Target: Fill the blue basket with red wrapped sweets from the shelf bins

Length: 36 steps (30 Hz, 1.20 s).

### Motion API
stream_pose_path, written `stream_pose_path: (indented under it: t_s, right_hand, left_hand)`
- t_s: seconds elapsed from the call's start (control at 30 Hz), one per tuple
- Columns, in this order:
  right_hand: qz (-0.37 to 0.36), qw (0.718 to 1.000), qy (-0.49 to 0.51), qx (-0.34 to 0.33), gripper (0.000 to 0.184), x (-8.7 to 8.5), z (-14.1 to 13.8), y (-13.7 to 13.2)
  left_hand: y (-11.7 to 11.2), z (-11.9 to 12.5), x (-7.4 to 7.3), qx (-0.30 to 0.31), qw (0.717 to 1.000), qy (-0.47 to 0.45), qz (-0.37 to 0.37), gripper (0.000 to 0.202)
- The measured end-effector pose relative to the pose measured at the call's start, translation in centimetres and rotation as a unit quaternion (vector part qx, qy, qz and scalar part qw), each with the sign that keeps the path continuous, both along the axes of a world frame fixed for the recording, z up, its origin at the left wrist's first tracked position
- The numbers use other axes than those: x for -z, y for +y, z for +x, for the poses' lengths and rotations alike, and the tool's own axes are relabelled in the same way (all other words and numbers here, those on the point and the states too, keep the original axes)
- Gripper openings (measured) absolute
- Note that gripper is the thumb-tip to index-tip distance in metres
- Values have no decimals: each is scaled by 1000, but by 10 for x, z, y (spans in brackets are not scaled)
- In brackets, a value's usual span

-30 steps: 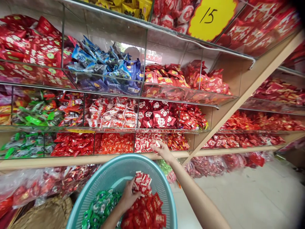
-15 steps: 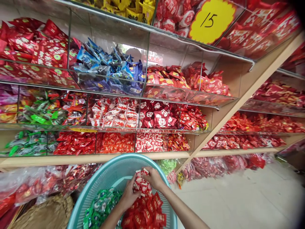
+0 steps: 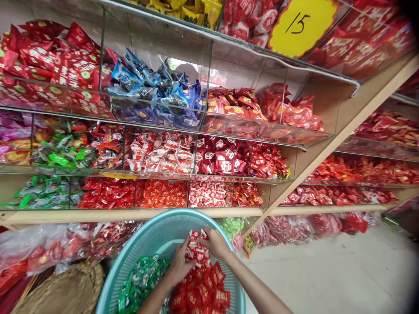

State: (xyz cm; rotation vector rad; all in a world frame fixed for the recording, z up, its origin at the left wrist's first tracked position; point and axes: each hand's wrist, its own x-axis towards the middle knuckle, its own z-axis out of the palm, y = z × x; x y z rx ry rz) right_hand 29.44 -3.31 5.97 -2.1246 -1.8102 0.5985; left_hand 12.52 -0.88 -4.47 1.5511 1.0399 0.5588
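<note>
Inside a teal plastic basket (image 3: 122, 257) my two hands are cupped around a cluster of small red-and-white wrapped candies (image 3: 198, 253). My left hand (image 3: 181, 261) presses on the cluster from the left, fingers curled against it. From the upper right my right hand (image 3: 214, 244) closes over the same cluster, its fingertips partly hidden. Just below my hands lies a heap of larger red wrapped candies (image 3: 204, 290). Green wrapped candies (image 3: 142, 279) fill the basket's left side, partly covered by my left forearm.
Shelves with clear dividers rise in front, holding red-and-white candies (image 3: 209, 194), orange-red candies (image 3: 163, 194) and blue packets (image 3: 147, 87). A yellow price tag (image 3: 303, 26) hangs above. Plastic bags of candy (image 3: 55, 248) and a woven basket (image 3: 65, 290) sit at the lower left. Tiled floor (image 3: 327, 270) lies right.
The whole view has shifted slightly, so the shelves appear a little further right. Both hands stay around the red-and-white candies, with hardly any movement relative to the basket.
</note>
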Motion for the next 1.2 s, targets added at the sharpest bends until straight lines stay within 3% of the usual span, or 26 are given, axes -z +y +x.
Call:
stream_pose_path:
  t_s: [0.13, 0.33, 0.5, 0.77, 1.0, 1.2]
  right_hand:
    - [-42, 995, -91, -5, 20, 3, -6, 3]
    - [-37, 993, -107, -8, 23, 12, -9, 1]
    - [4, 998, -55, -28, 19, 5, -2, -2]
    - [59, 993, 56, -88, 32, -20, 11, -4]
    - [51, 991, 69, -106, 34, -6, 11, -6]
    - [98, 986, 99, -87, 35, 5, 10, 3]
  left_hand:
    - [0, 0, -2, -4, 1000, -4, 2, 85]
    - [0, 0, 1, 2, 1000, -8, 4, 85]
    - [1, 0, -2, 8, 1000, -7, 5, 85]
    - [0, -1, -14, 12, 1000, 9, -14, 85]
    - [1, -2, -10, 6, 1000, 4, -8, 83]
    - [1, -2, -1, -4, 1000, -27, -5, 80]
